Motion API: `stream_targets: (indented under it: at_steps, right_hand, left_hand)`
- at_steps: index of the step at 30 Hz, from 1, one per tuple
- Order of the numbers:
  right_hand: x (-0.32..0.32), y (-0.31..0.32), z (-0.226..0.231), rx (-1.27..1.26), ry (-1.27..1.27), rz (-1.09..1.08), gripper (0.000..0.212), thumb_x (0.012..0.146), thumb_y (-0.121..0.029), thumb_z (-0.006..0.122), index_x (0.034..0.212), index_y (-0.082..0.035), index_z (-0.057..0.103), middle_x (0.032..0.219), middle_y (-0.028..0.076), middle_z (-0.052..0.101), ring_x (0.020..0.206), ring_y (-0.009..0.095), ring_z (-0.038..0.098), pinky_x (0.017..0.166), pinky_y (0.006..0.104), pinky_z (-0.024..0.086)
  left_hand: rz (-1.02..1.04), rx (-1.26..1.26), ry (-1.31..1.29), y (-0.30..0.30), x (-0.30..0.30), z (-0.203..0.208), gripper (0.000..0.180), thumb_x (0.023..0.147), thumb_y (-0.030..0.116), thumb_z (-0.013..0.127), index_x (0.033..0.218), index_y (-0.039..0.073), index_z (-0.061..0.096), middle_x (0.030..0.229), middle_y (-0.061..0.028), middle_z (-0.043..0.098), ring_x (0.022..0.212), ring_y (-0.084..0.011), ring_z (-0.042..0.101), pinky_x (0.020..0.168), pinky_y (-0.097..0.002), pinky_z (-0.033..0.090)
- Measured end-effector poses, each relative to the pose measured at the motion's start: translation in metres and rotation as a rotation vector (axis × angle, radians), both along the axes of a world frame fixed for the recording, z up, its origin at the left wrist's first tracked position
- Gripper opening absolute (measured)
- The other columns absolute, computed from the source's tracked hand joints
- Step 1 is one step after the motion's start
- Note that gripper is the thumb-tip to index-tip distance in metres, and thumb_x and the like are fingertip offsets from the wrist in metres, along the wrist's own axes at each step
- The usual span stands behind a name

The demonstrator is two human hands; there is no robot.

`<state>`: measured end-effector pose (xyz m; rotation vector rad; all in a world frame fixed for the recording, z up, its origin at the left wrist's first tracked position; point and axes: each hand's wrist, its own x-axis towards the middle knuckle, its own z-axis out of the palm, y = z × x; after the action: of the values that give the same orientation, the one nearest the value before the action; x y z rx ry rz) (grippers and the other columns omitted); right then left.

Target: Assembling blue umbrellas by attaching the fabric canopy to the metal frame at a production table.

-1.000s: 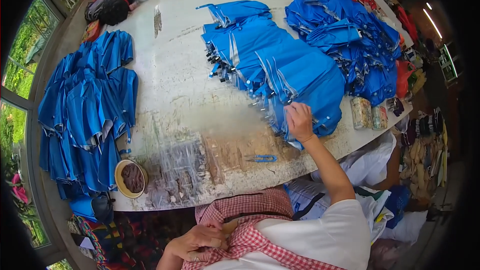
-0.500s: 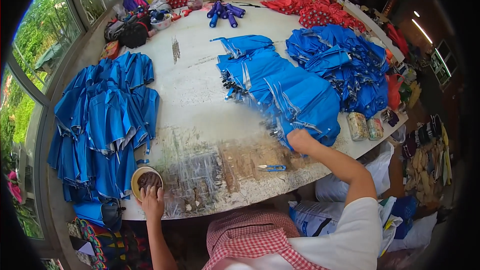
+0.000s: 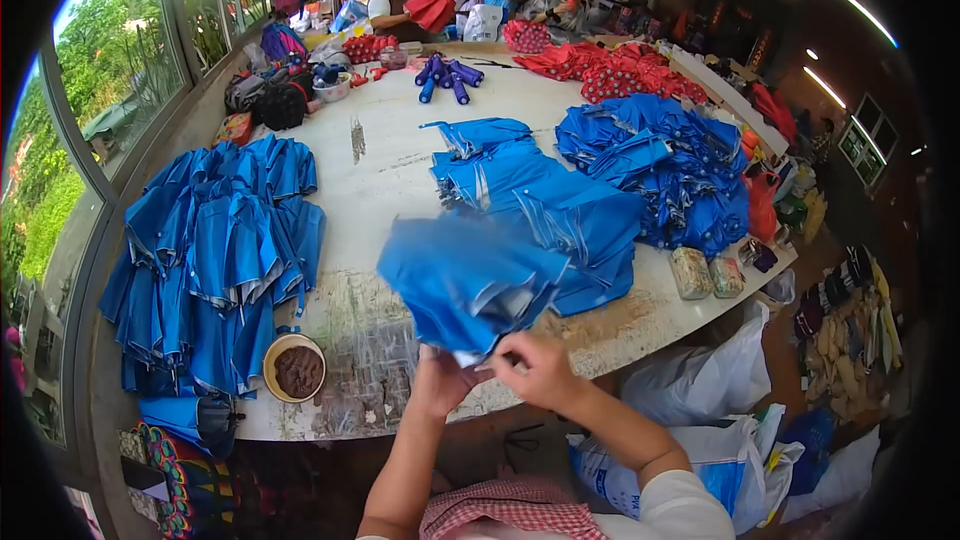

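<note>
A blue folding umbrella (image 3: 465,275) with a silvery inner side is held up in front of me, its canopy loose and smeared by motion. My left hand (image 3: 445,383) grips its near lower end. Close beside it, my right hand (image 3: 538,370) is curled with fingers pinched at the umbrella's near edge; whatever lies between those fingertips is too small to make out. A round pale bowl (image 3: 268,372) of small dark brown pieces stands left of my left hand. Beyond the held umbrella lies a row of similar blue umbrellas (image 3: 590,220), overlapping one another.
Another stack of blue umbrellas (image 3: 215,250) covers the table's left side. Crumpled blue umbrellas (image 3: 670,165) are heaped at right, with red dotted ones (image 3: 640,75) behind. Purple and blue rolled umbrellas (image 3: 445,77) lie farther back. A person (image 3: 398,10) handles red cloth beyond the table.
My right hand has come from the umbrella row to the middle, bringing one umbrella. My left hand has left the bowl and now holds that umbrella. The view has tilted up.
</note>
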<state>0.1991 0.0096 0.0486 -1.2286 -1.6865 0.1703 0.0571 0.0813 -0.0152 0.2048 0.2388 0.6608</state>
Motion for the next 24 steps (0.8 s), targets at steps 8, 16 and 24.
stream_targets:
  at_steps: [8, 16, 24]
  right_hand:
    - [0.069, -0.11, 0.002, -0.372, 0.311, 0.109, 0.017, 0.075, -0.005, 0.062, 0.09, -0.002, 0.056, 0.06, 0.006, 0.056, 0.051, 0.008, 0.052, 0.046, 0.0241, 0.04]
    - [0.025, -0.085, -0.047, -0.563, 0.805, 0.401, 0.035, 0.085, -0.011, 0.052, 0.119, -0.003, 0.047, 0.059, 0.004, 0.053, 0.044, 0.015, 0.049, 0.042, 0.0283, 0.038]
    - [0.027, -0.119, -0.051, -0.103, 0.061, 0.067, 0.036, 0.084, -0.011, 0.055, 0.118, -0.001, 0.05, 0.056, 0.012, 0.054, 0.043, 0.024, 0.053, 0.043, 0.032, 0.04]
  left_hand:
    - [0.674, 0.452, 0.345, 0.065, -0.055, 0.054, 0.031, 0.087, 0.024, 0.048, 0.111, 0.005, 0.049, 0.103, -0.0097, 0.058, 0.095, -0.0216, 0.056, 0.086, -0.0378, 0.045]
    - [1.166, 0.807, 0.887, -0.091, 0.048, 0.075, 0.034, 0.09, 0.027, 0.049, 0.115, 0.004, 0.047, 0.102, -0.0096, 0.057, 0.087, -0.0192, 0.058, 0.075, -0.0315, 0.047]
    - [0.741, 0.331, -0.214, -0.036, 0.04, 0.031, 0.031, 0.089, 0.031, 0.051, 0.102, 0.003, 0.053, 0.089, -0.0065, 0.058, 0.068, -0.0121, 0.054, 0.055, -0.0215, 0.043]
